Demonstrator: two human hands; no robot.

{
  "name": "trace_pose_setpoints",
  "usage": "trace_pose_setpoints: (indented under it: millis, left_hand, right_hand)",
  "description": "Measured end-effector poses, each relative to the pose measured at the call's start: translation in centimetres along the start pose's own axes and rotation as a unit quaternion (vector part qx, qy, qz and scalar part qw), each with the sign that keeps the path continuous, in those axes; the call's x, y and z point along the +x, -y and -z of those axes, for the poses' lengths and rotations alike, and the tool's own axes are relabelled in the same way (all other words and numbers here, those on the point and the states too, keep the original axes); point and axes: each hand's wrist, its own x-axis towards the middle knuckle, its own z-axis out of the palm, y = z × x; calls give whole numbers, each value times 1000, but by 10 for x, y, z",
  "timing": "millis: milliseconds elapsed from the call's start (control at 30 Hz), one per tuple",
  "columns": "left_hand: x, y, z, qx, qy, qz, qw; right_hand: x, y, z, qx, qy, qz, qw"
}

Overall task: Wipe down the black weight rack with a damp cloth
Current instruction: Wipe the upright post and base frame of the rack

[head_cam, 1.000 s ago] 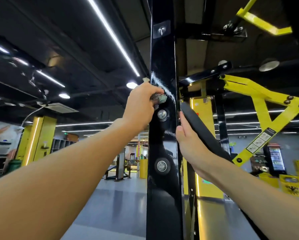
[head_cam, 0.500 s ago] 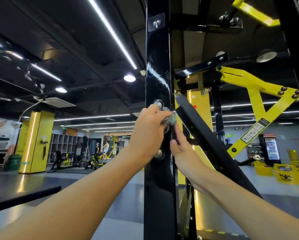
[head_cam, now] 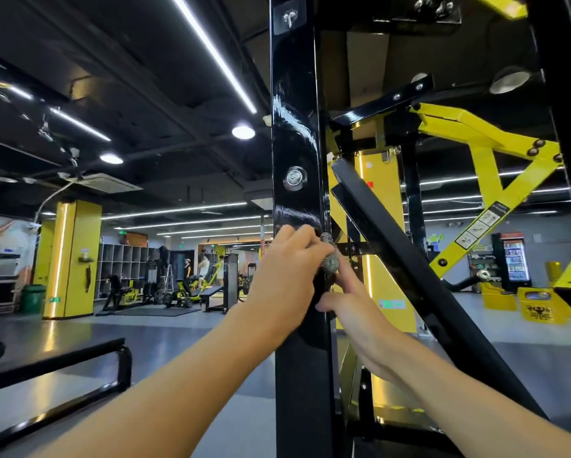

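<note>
A glossy black upright post (head_cam: pixel 295 133) of the weight rack runs from top to bottom in the middle of the view, with a silver bolt (head_cam: pixel 294 177) on its face. My left hand (head_cam: pixel 285 276) grips a small grey-green cloth (head_cam: pixel 329 257) and presses it against the post's right edge at mid height. My right hand (head_cam: pixel 353 312) rests on the right side of the post just below the cloth, its fingers straight, one fingertip touching the cloth. Wet streaks shine on the post above my hands.
A black slanted bar (head_cam: pixel 409 276) leans right behind my right hand. Yellow machine arms (head_cam: pixel 489 153) stand at the right. A low black bench frame (head_cam: pixel 56 375) lies at lower left. Gym floor, lockers and people are far behind.
My left hand has slid the cloth down the post, from above the silver bolt to well below it. My right hand has followed it down along the post's right edge.
</note>
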Motion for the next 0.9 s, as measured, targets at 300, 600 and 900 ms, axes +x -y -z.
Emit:
trace_pose_setpoints:
  millis: [300,600,900]
  left_hand:
    - [-52,-1,2,-32,50,24,998]
    - [-38,17,11,-63,-52,166,983]
    - [-29,19,5,-60,-69,212,973]
  right_hand:
    - [-24,-7,-1,-19,28,-44,998]
    - [-30,-21,-10,-115,20,-4,993]
    - [-31,-29,-6,-120,24,13,992]
